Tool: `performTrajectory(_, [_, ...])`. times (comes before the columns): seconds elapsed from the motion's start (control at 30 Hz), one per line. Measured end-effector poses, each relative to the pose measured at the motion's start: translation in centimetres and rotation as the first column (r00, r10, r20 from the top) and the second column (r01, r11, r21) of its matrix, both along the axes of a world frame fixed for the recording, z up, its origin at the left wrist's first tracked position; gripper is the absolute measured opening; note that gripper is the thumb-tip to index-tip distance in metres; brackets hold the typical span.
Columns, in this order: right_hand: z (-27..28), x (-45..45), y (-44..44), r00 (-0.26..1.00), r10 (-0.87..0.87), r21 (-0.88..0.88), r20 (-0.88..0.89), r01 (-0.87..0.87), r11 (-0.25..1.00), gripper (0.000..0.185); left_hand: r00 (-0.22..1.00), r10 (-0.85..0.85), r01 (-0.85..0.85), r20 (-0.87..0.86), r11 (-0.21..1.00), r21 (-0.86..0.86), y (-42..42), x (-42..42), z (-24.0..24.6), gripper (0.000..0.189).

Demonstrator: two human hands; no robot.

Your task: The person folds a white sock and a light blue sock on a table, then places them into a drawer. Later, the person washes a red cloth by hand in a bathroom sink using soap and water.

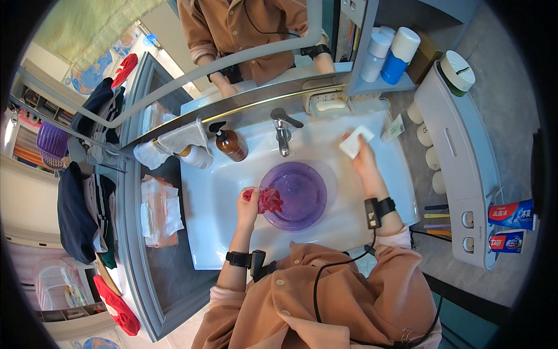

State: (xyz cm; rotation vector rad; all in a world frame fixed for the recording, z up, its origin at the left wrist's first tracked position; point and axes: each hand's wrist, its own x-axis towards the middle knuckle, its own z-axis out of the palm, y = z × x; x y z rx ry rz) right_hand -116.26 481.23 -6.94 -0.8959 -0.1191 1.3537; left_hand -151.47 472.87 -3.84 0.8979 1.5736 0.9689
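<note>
In my left hand [247, 210] is a bunched wet red cloth [271, 200], held over the left rim of a round purple basin [323, 196]. The see-through basin stands in the white sink [348, 222] and holds water. My right hand [364, 159] grips a white rectangular block [356, 140], perhaps soap or a sponge, above the sink's right rear rim. Between the hands, at the back, is a chrome faucet [283, 137] with a dark lever. No stream of water shows under its spout.
An amber pump bottle [232, 145], a white bottle [198, 158] and a hanging grey cloth [185, 137] line the left rear. Near my right hand stand a pale green tube [393, 128] and a soap dish holding soap [330, 105]. Tissue packs [159, 211] lie left; a toothbrush holder [457, 148] stands right.
</note>
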Motion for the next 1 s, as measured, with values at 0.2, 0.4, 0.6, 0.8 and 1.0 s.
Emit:
performTrajectory(0.2, [5.1,4.5,6.1,0.964,-0.252,-0.096,-0.085,0.244,0.965,0.022,0.997,-0.056,0.059,-0.054,0.997,0.047,0.1,0.7,-0.5,0.02])
performTrajectory(0.4, [4.4,5.6,8.8,0.946,-0.307,-0.13,-0.105,0.293,0.947,0.02,0.995,-0.056,0.063,-0.089,0.995,0.081,0.1,0.3,-1.0,0.02])
performTrajectory(0.6, [3.9,5.1,8.0,0.955,-0.249,-0.074,0.159,0.264,0.962,0.023,0.994,-0.091,0.097,-0.067,0.99,0.1,0.3,0.4,-0.7,0.022])
performTrajectory(0.8, [1.1,-2.5,0.0,0.688,0.227,-0.048,0.69,-0.269,0.962,0.046,0.975,-0.205,0.2,0.086,0.977,0.068,1.4,1.3,0.1,0.022])
performTrajectory(1.0, [-0.4,-13.6,-7.4,0.671,0.742,-0.253,0.001,-0.717,0.649,0.068,0.757,-0.158,0.185,0.634,0.982,0.023,2.3,2.3,1.4,0.023])
